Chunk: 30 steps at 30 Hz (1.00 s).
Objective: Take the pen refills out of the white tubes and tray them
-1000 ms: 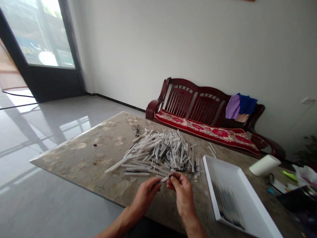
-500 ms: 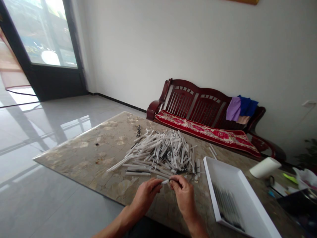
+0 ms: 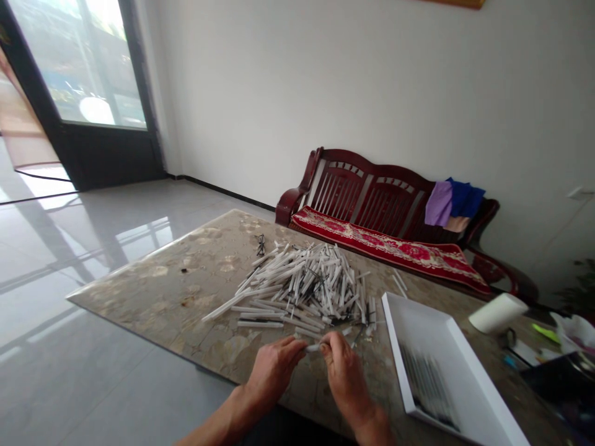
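My left hand [image 3: 276, 367] and my right hand [image 3: 343, 373] are close together at the table's near edge, fingers pinched. Between them they hold a short whitish tube [image 3: 313, 348], one end in each hand. A thin dark strand [image 3: 359, 335] shows just beyond my right fingers; whether that hand grips it I cannot tell. Just past my hands lies a loose heap of white tubes [image 3: 297, 279], with dark thin pieces mixed in. To the right, an open white box [image 3: 458, 359] contains a row of slim dark-and-clear sticks [image 3: 430, 384].
Everything lies on a patterned brown table [image 3: 153, 291]. A pair of glasses [image 3: 261, 244] is behind the heap. A white paper roll [image 3: 498, 313] and assorted items are at the right. Beyond the table stands a red wooden bench [image 3: 367, 192] with cloths on its back.
Both hands have shifted slightly down, toward me, with the tube still between them. My right hand's fingers have curled over its end, and the dark end seen there before is now covered.
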Each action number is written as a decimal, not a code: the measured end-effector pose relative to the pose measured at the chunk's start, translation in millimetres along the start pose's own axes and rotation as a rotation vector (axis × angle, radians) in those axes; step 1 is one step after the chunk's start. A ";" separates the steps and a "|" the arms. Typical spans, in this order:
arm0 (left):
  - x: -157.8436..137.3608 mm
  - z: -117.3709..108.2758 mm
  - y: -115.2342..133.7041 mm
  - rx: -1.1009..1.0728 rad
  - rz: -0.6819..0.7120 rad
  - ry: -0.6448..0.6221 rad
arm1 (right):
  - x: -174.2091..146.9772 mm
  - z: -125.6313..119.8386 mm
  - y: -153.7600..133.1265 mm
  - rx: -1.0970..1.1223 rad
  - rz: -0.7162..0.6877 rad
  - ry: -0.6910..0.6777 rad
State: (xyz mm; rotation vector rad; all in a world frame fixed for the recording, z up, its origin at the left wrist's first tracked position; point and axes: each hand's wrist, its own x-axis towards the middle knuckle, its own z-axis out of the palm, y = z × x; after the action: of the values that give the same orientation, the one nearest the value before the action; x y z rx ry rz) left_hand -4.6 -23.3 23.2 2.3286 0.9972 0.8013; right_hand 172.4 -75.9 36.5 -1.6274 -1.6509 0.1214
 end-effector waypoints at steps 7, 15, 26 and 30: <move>5.9 -3.3 6.6 0.116 0.073 -0.065 | 1.3 -2.7 0.0 0.007 0.072 -0.011; 11.6 -13.7 3.4 -0.009 0.034 -0.141 | 1.8 -20.1 -1.7 0.127 0.012 -0.111; 12.6 -16.5 4.3 0.016 0.058 -0.188 | -1.8 -13.6 -1.4 -0.016 -0.061 -0.101; 9.3 -13.3 4.3 0.048 0.078 -0.227 | -7.3 -6.2 4.1 -0.125 -0.013 -0.076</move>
State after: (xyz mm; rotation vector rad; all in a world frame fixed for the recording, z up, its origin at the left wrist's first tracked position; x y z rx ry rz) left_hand -6.3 -16.4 38.3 2.4465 0.8408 0.5309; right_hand 178.2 -84.3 35.0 -1.7240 -1.7568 0.0751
